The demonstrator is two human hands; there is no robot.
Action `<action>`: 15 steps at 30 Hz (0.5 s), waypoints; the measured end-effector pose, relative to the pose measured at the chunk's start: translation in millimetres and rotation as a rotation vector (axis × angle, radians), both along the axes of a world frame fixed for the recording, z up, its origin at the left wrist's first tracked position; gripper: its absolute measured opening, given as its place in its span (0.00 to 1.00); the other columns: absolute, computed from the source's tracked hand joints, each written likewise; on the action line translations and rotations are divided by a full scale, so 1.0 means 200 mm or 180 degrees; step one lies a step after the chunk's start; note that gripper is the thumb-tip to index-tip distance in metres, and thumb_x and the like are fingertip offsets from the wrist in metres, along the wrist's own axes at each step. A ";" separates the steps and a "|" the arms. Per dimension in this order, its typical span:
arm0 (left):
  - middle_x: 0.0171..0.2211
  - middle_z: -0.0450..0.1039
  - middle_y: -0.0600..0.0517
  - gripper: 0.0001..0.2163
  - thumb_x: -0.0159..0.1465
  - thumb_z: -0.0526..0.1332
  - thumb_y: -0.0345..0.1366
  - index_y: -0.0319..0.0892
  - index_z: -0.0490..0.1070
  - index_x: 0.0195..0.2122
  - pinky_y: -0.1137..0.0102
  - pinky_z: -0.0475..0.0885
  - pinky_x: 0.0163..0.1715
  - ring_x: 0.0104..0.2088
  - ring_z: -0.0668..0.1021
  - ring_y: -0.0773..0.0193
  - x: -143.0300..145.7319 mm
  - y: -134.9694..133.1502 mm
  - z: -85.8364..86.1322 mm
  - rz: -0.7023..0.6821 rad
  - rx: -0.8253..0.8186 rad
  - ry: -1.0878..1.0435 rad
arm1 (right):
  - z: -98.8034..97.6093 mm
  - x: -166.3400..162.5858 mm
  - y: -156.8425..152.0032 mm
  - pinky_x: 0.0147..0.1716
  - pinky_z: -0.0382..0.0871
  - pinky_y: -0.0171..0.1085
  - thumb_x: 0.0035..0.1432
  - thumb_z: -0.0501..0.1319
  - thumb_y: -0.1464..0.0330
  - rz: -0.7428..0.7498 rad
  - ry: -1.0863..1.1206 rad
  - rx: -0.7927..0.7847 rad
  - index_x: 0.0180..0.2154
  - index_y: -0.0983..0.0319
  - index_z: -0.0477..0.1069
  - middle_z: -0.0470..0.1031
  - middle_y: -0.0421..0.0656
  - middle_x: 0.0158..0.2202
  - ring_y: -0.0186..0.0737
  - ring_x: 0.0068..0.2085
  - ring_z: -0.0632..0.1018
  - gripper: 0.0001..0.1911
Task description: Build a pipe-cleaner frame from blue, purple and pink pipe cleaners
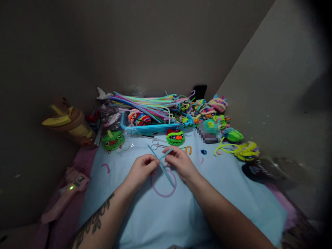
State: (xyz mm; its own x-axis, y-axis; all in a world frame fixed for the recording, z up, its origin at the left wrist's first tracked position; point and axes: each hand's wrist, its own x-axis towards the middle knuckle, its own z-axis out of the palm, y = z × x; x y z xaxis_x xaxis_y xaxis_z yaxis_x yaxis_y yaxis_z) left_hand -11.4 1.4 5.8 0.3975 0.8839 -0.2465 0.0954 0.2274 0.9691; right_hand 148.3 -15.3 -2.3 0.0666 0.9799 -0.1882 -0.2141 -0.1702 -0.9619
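My left hand point(145, 166) pinches a light blue pipe cleaner point(167, 175) near the middle of the cloth. A second light blue length slants up from where the two cross, and my right hand point(178, 160) has its fingers closed on it; I cannot tell whether it is a separate piece. Under both hands lies a pink pipe cleaner ring point(164, 196). Small scissors point(155, 144) rest just beyond my fingers. Past them sits a green and red crocheted figure point(175, 137) with an orange beak. A short orange curl point(188, 150) lies right of my right hand.
A blue tray point(150, 129) at the back holds many coloured pipe cleaners point(145, 103). Several crocheted pieces point(246, 151) lie on the right, a green one point(113, 140) on the left. A lidded tumbler point(75, 126) and a pink device point(66, 197) flank the left side; a cup point(264, 169) lies right.
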 end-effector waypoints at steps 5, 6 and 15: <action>0.15 0.62 0.57 0.06 0.50 0.60 0.34 0.37 0.67 0.20 0.75 0.55 0.20 0.18 0.61 0.73 -0.01 -0.02 0.01 -0.0666 -0.0385 0.0044 | 0.04 0.12 0.02 0.22 0.58 0.31 0.47 0.64 0.62 -0.0149 0.0001 0.0196 0.31 0.61 0.73 0.68 0.38 0.25 0.31 0.25 0.67 0.10; 0.16 0.62 0.57 0.05 0.49 0.60 0.34 0.37 0.68 0.21 0.75 0.55 0.20 0.18 0.61 0.73 -0.01 -0.03 0.01 -0.0784 -0.0393 0.0132 | 0.05 0.13 0.02 0.24 0.60 0.32 0.48 0.64 0.62 -0.0028 -0.0235 0.0345 0.31 0.61 0.74 0.68 0.38 0.25 0.32 0.26 0.68 0.10; 0.17 0.61 0.58 0.04 0.49 0.56 0.31 0.37 0.68 0.21 0.75 0.55 0.20 0.19 0.60 0.72 0.01 -0.07 0.03 -0.1423 -0.0012 0.0574 | 0.13 0.10 -0.04 0.28 0.60 0.34 0.50 0.62 0.67 0.0383 -0.1933 0.1110 0.27 0.61 0.73 0.68 0.40 0.29 0.35 0.30 0.69 0.04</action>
State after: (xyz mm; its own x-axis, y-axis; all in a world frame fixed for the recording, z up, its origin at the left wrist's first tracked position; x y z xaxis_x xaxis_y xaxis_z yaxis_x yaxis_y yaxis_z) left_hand -9.1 -12.4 10.8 0.6890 0.6350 -0.3494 0.3511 0.1294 0.9274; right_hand 168.9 -23.8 23.4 -0.0520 0.9834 0.1739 0.3783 0.1805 -0.9079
